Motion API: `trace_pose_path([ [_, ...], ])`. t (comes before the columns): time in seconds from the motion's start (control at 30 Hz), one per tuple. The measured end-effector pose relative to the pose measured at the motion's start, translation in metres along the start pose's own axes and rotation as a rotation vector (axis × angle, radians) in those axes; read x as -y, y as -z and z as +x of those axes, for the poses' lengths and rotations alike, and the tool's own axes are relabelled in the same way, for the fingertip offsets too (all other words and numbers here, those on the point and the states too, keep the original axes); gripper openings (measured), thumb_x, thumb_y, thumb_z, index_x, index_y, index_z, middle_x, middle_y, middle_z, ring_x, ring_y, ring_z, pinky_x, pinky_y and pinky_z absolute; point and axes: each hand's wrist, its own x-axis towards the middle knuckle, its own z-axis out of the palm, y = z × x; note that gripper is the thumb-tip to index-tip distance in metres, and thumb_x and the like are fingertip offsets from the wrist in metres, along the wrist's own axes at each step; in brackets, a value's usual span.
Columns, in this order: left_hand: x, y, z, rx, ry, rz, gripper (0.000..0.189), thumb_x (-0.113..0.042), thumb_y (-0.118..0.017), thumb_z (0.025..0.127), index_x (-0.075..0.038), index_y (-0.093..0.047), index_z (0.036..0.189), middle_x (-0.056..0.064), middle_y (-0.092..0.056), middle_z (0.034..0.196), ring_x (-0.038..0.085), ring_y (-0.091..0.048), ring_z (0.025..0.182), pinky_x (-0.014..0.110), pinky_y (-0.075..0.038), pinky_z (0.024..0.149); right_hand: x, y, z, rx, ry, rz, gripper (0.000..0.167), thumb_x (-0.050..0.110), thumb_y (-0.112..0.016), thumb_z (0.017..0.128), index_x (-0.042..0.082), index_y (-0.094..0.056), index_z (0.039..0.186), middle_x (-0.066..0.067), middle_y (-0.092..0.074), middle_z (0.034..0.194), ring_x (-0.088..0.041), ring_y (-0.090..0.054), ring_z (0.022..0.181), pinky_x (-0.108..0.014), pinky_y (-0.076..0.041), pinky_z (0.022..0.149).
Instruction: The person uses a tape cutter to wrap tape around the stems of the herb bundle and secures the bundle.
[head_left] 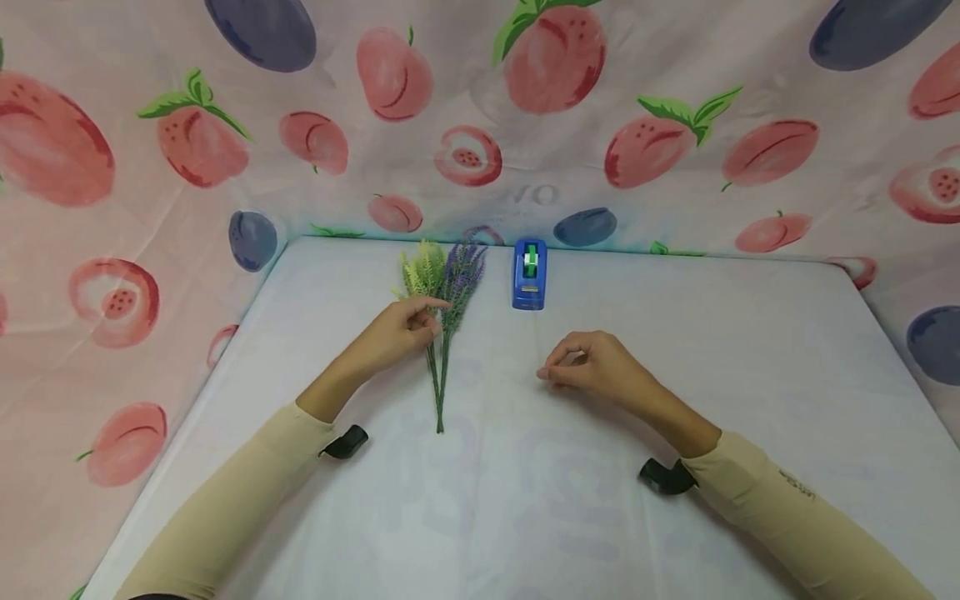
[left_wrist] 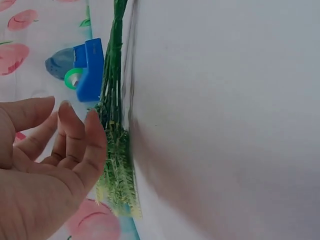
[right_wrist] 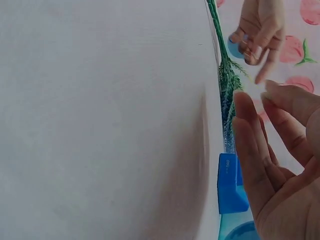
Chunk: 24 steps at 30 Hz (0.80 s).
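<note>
A purple flower sprig (head_left: 467, 265) and a yellow-green sprig (head_left: 427, 271) lie side by side on the table, their green stems meeting toward the front. Over them hovers my left hand (head_left: 408, 327), its fingers loosely bent with nothing between them; its index finger overlaps the blooms in the head view. A blue tape dispenser (head_left: 528, 287) with a green-cored roll stands at the back, to the right of the flowers. In front of it, my right hand (head_left: 596, 367) has thumb and index fingertips pinched together. A faint strip, like clear tape, runs from the dispenser toward those fingertips.
A white cloth covers the table (head_left: 750, 350). Behind and at the sides hangs a curtain (head_left: 540, 158) printed with peaches and dark blue fruit. Black wrist mounts (head_left: 667, 477) stick out below both beige sleeves (head_left: 787, 508).
</note>
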Motion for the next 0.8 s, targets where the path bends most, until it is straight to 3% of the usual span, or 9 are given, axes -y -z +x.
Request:
trace_pose_path([
  [0.3, 0.007, -0.008, -0.013, 0.009, 0.116, 0.041, 0.044, -0.01, -0.062, 0.101, -0.013, -0.054, 0.145, 0.019, -0.063, 0.089, 0.031, -0.057, 0.065, 0.034, -0.046, 0.061, 0.001, -0.001, 0.0, 0.053, -0.026, 0.128, 0.007, 0.008, -0.078, 0.089, 0.006, -0.075, 0.094, -0.01, -0.072, 0.092, -0.027, -0.073, 0.081, -0.034, -0.061, 0.075],
  [0.57, 0.007, -0.023, -0.013, -0.01, 0.143, 0.214, 0.061, -0.022, -0.075, 0.094, -0.016, -0.046, 0.148, 0.01, -0.061, 0.09, 0.022, -0.057, 0.069, 0.036, -0.047, 0.064, 0.003, -0.004, -0.001, 0.107, -0.027, 0.208, 0.014, 0.01, -0.077, 0.091, 0.003, -0.072, 0.102, -0.019, -0.072, 0.09, -0.033, -0.074, 0.079, -0.037, -0.061, 0.075],
  [0.8, 0.0, -0.035, -0.014, -0.058, 0.225, 0.192, 0.062, -0.015, -0.077, 0.091, -0.006, -0.034, 0.135, 0.012, -0.061, 0.087, 0.023, -0.059, 0.067, 0.036, -0.049, 0.065, 0.004, -0.005, -0.001, 0.119, -0.033, 0.235, 0.027, 0.009, -0.077, 0.09, -0.004, -0.061, 0.108, -0.021, -0.074, 0.088, -0.037, -0.073, 0.079, -0.037, -0.061, 0.076],
])
